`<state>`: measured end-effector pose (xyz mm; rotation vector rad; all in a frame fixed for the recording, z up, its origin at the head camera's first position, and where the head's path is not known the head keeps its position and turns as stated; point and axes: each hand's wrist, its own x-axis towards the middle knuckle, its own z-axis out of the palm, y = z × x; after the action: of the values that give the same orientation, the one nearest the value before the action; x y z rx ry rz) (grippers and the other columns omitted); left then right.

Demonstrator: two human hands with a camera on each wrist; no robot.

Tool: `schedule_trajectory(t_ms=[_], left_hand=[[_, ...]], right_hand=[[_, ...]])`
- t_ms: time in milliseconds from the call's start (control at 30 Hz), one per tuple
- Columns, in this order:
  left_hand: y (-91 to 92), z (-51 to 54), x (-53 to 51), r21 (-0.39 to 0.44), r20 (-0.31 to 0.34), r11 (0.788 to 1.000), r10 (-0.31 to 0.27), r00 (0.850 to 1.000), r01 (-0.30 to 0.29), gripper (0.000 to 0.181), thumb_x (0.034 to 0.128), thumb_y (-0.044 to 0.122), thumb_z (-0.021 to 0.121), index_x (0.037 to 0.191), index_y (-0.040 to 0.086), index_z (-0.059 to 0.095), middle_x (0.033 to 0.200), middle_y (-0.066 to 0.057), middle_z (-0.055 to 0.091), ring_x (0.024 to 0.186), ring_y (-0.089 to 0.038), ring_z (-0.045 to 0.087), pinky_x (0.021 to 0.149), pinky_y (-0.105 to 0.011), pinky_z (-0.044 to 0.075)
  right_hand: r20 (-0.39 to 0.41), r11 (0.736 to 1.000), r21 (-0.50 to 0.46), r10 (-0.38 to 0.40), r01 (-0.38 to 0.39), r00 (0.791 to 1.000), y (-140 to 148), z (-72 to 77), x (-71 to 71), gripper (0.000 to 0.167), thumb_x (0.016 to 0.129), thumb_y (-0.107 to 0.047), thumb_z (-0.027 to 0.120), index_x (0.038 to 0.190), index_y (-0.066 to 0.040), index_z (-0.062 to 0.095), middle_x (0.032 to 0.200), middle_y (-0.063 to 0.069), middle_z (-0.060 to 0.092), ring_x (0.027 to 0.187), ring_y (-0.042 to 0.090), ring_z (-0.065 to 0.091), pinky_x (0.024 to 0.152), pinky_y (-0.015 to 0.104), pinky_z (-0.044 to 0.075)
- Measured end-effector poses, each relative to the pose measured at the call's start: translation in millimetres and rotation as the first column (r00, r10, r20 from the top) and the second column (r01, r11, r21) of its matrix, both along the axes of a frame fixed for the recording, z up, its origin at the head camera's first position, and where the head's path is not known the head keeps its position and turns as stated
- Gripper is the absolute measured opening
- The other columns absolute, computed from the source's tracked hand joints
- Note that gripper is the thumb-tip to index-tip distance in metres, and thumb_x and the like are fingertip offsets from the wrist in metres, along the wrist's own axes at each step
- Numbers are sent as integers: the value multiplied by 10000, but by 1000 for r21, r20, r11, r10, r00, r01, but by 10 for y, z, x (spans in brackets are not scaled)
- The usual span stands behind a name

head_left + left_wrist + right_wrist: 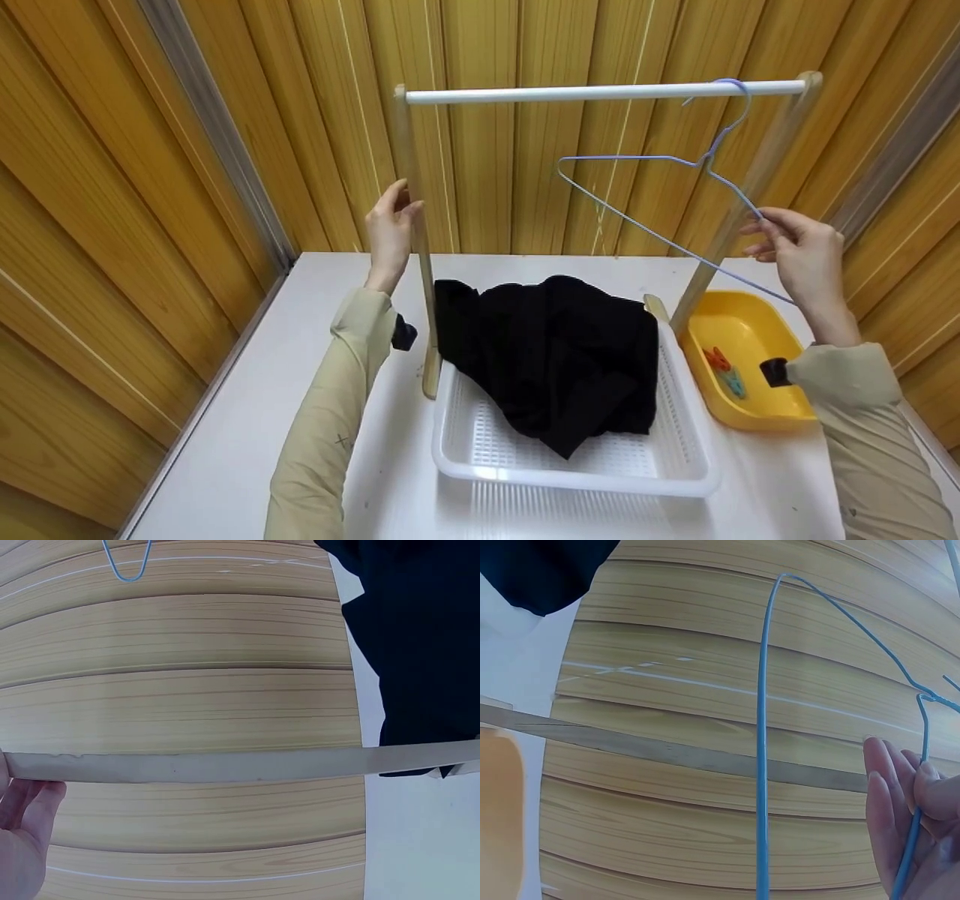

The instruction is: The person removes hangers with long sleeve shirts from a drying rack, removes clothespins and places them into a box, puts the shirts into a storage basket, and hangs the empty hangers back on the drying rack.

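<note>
A blue wire hanger (637, 223) hangs by its hook over the white bar (555, 94) of a small clothes rack, tilted toward the right. Thumb and fingers of my right hand (814, 259) pinch its right shoulder; the right wrist view also shows the hanger (762, 735) in that right hand (907, 817). On the left, my left hand (390, 232) holds the rack's wooden left post (422, 255) about midway up. In the left wrist view, fingers of the left hand (30, 832) lie against the post (187, 767), with the thumb mostly cut off.
Between the posts, a heap of black cloth (555, 352) lies in a white plastic basket (577, 484) on the white table (217, 450). A yellow tub (757, 330) with orange and green clothespins (724, 371) stands to the right. Wood-patterned walls (480, 45) enclose the table.
</note>
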<state>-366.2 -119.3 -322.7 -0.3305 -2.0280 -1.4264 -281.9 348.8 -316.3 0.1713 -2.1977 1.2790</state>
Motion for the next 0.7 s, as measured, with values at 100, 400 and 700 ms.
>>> schedule_trajectory(t_ms=[100, 400, 700], left_hand=[[-9, -1, -3, 9, 1, 1000, 8, 1000, -8, 333, 847, 36, 595, 1166, -47, 548, 1013, -141, 602, 915, -187, 558, 756, -266, 446], [-13, -6, -24, 68, 54, 998, -3, 999, -1, 351, 838, 24, 611, 1175, -46, 545, 1022, -141, 600, 922, -184, 553, 753, -260, 444], [-43, 5, -15, 119, 43, 993, -11, 999, 6, 324, 833, 38, 635, 1141, -40, 571, 993, -126, 613, 900, -182, 563, 750, -272, 443]], right_hand=[[20, 1000, -1, 8, -8, 1000, -3, -4, -4, 280, 907, -53, 504, 1124, 114, 560, 831, -16, 659, 572, 68, 605, 541, 169, 469], [59, 998, 6, 54, -54, 997, 1, -15, 7, 319, 912, -87, 493, 1159, 109, 538, 871, -5, 655, 633, 80, 616, 556, 189, 478], [36, 999, -1, 48, -48, 998, -16, -20, 25, 330, 903, -103, 523, 1173, 85, 546, 924, 7, 661, 698, 49, 611, 576, 182, 476]])
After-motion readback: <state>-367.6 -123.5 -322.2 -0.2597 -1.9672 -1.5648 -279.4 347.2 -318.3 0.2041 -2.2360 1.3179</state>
